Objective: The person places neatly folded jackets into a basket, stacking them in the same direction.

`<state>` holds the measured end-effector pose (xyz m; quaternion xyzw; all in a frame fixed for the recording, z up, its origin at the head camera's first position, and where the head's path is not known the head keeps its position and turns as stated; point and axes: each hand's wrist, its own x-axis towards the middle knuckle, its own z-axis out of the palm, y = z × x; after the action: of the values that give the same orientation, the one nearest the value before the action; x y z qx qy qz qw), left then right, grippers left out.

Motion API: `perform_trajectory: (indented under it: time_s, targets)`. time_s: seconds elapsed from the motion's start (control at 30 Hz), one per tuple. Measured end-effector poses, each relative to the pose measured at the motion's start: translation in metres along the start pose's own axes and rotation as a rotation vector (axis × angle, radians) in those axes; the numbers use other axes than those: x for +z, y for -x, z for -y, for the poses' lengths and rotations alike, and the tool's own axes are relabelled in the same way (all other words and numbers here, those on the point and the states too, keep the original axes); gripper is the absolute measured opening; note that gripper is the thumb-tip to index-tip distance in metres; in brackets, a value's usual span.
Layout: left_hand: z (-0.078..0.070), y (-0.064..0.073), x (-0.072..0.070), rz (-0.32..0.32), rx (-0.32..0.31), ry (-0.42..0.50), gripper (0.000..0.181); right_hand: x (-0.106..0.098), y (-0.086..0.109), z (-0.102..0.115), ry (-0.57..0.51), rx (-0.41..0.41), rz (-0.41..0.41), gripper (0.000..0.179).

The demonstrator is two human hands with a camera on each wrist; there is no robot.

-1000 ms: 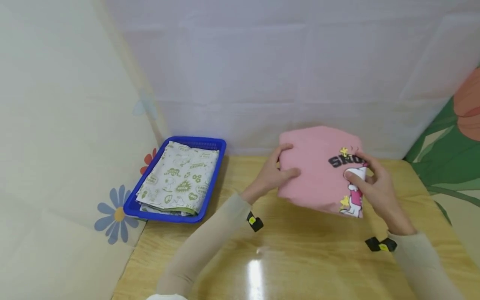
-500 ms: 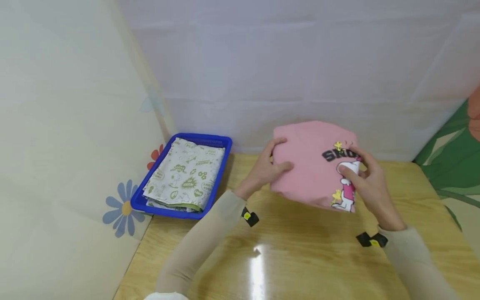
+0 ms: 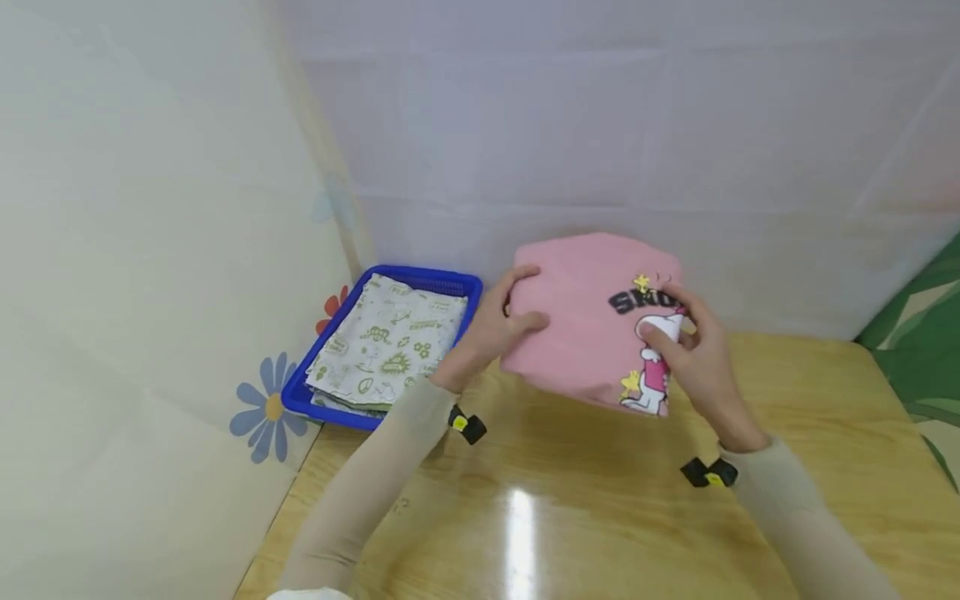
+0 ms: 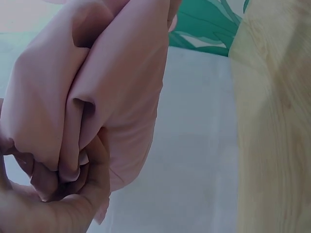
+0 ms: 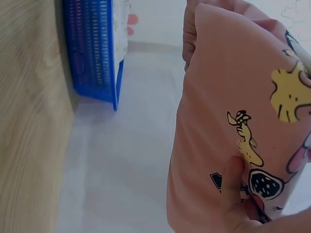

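Both hands hold up a folded pink cloth [image 3: 570, 317] printed with black letters, a white cartoon dog and small yellow birds. My left hand [image 3: 491, 325] grips its left side, thumb on the front face. In the left wrist view the cloth [image 4: 129, 82] shows several folded layers, with fingers curled at their lower end. At the opposite side my right hand [image 3: 705, 362] pinches the printed edge, thumb over the dog. The right wrist view has that thumb against the cloth's [image 5: 218, 87] print. A shadow falls on the table below the cloth.
A blue plastic basket [image 3: 295, 398] stands at the table's left, close behind the left forearm. Inside lies folded white cloth [image 3: 382, 333] with green print. A pale sheet [image 3: 540, 125] hangs behind the wooden table [image 3: 600, 517]; a flowered cream wall covering [image 3: 150, 250] rises at the left.
Both hands have carried the pink cloth leftward, closer to the basket, keeping the same hold. The head view has turned left, so the basket appears farther right in it.
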<state>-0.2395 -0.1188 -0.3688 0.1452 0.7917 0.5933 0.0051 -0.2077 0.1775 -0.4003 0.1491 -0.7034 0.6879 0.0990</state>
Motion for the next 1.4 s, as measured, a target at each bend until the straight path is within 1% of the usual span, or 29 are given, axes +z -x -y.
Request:
perform_trajectory:
  time_s: [0.13,0.3,0.43,0.53,0.6,0.77,0.9,1.03,1.13,1.27,1.4]
  targets:
    - [0.004,-0.001,-0.019,-0.001,0.023,0.003,0.076,0.014,-0.006,0.002,0.005,-0.005,0.034,0.066]
    - [0.011,0.000,-0.043,0.017,0.044,0.020,0.075,0.033,-0.013,0.003,0.038,-0.009,0.069,0.066]
    - [0.015,0.002,-0.061,0.003,0.058,0.048,0.073,0.048,-0.020,0.004,0.020,-0.014,0.105,0.067]
    - [0.017,0.004,-0.074,-0.016,0.056,0.031,0.073,0.060,-0.024,0.003,-0.004,0.000,0.135,0.069]
    - [0.019,0.003,-0.081,-0.027,0.052,0.005,0.073,0.067,-0.027,0.001,-0.009,-0.003,0.142,0.071]
    - [0.023,0.000,-0.095,-0.051,0.021,-0.056,0.072,0.083,-0.032,-0.002,-0.015,-0.030,0.141,0.070]
    - [0.024,0.001,-0.110,-0.051,-0.024,-0.085,0.071,0.098,-0.037,-0.004,-0.036,-0.018,0.158,0.070]
    - [0.020,0.003,-0.125,-0.045,-0.039,-0.098,0.071,0.111,-0.042,-0.002,-0.045,-0.006,0.174,0.072]
    - [0.017,0.006,-0.135,-0.046,-0.055,-0.110,0.072,0.120,-0.046,0.000,-0.059,0.000,0.190,0.073]
    - [0.016,0.013,-0.151,-0.042,-0.107,-0.118,0.074,0.135,-0.048,0.003,-0.095,0.018,0.232,0.074]
    - [0.017,0.017,-0.171,-0.038,-0.117,-0.143,0.075,0.152,-0.050,0.005,-0.110,0.033,0.271,0.076]
